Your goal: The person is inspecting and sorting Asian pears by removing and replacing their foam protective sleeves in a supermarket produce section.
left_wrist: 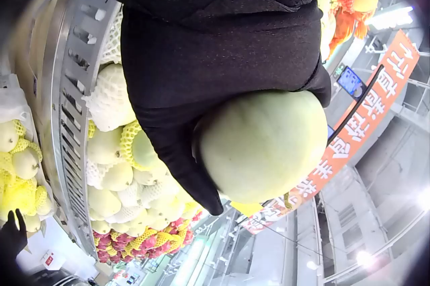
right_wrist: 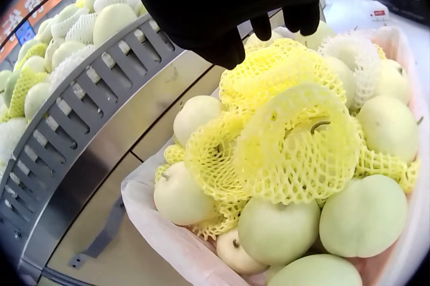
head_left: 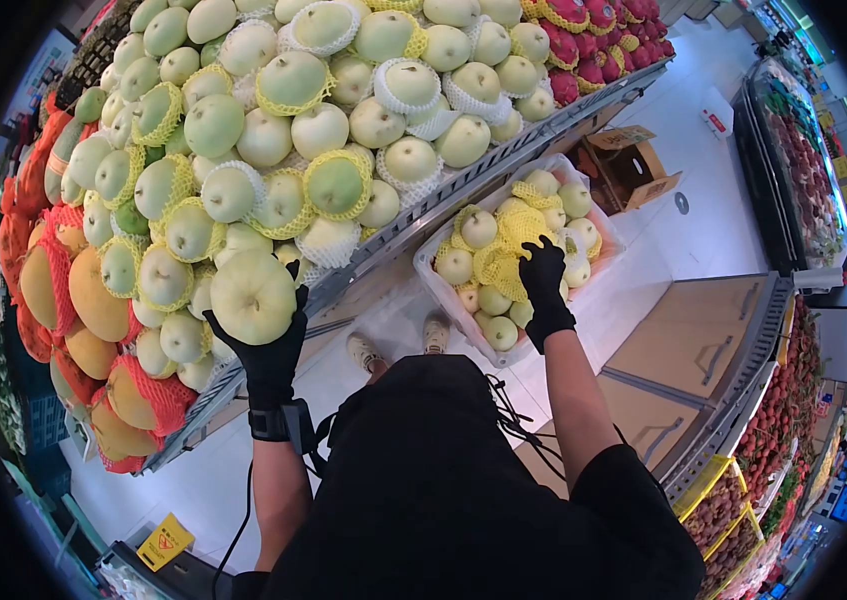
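Observation:
My left hand, in a black glove, grips a large pale green melon at the edge of the heaped display. In the left wrist view the gloved hand curls round the bare melon. My right hand, also gloved, is over a crate of melons and yellow foam nets. The right wrist view has that hand at the back of the yellow nets, its fingers bent downward; whether they pinch a net cannot be told.
A slotted rail borders the melon display. Dragon fruit lies at its far end, orange melons in red nets at the left. An open cardboard box stands behind the crate. Wooden cabinets are at the right.

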### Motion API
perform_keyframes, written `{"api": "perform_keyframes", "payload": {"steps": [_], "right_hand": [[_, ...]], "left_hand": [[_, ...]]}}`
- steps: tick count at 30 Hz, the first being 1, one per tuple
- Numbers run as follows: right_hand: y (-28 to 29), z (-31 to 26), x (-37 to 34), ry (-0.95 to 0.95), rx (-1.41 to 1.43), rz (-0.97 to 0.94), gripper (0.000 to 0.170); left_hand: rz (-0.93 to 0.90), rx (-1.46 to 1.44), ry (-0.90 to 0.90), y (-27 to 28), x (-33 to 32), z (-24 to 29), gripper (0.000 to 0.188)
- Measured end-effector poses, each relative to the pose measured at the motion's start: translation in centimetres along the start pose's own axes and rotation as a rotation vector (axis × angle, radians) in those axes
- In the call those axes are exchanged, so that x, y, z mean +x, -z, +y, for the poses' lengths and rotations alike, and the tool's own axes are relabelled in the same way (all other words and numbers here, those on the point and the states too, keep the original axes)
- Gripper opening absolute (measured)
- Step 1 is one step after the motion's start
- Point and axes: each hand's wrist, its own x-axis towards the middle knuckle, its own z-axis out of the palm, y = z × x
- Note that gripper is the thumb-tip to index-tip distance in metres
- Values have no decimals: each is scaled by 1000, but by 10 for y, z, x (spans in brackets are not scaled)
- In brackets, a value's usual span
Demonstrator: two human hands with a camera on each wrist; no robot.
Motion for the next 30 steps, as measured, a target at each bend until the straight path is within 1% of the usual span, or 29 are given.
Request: {"api": "perform_keyframes", "payload": {"steps": [2, 3, 4, 5, 7, 8, 10, 12, 13, 15, 16, 19, 21, 23, 25, 27, 28, 30], "right_hand": [[0, -10, -1, 56, -201, -62, 30], [2, -15, 0, 86, -302, -91, 31], [-12, -6, 0, 81, -319, -92, 31], [-25, 3, 4, 56, -277, -87, 30], [-27, 8, 19, 11, -195, -73, 28], [-24, 14, 22, -35, -79, -42, 22], [-1, 6, 28, -105, 134, 80, 19], [7, 4, 34, -164, 340, 189, 16], [10, 6, 34, -151, 378, 243, 18], [17, 10, 35, -139, 428, 291, 19], [18, 14, 37, -129, 418, 288, 19], [26, 21, 41, -200, 526, 220, 19], [27, 21, 35, -122, 506, 187, 22], [26, 21, 29, -45, 484, 155, 26], [23, 24, 26, 61, 404, 143, 31], [21, 24, 30, 141, 429, 357, 30], [31, 13, 31, 133, 335, 401, 30], [50, -2, 32, 112, 146, 488, 29]], "left_hand": [[39, -111, 25, -3, -5, 1, 68], [20, -205, 61, -4, -9, -1, 68], [-14, -218, 82, -3, -10, -2, 68], [-48, -230, 103, -2, -12, -2, 68], [-109, -103, 100, 4, -10, -2, 68], [-121, -46, 90, 5, -9, -3, 68], [-76, 52, 38, 4, -9, -7, 66], [-33, 150, -15, 5, -9, -12, 65], [-21, 171, -26, 5, -8, -13, 65], [-3, 183, -34, 7, -7, -16, 66], [2, 173, -32, 7, -6, -18, 67], [18, 148, -27, 5, -1, -22, 71], [37, 159, -29, 2, 1, -23, 78], [9, 67, -7, -3, 1, -30, 87], [-72, -139, 44, -7, 0, -42, 95], [-44, -55, 42, -7, -2, -45, 98], [-31, -11, 44, -7, -2, -42, 100], [-108, -138, 80, -9, 4, -28, 97]]}}
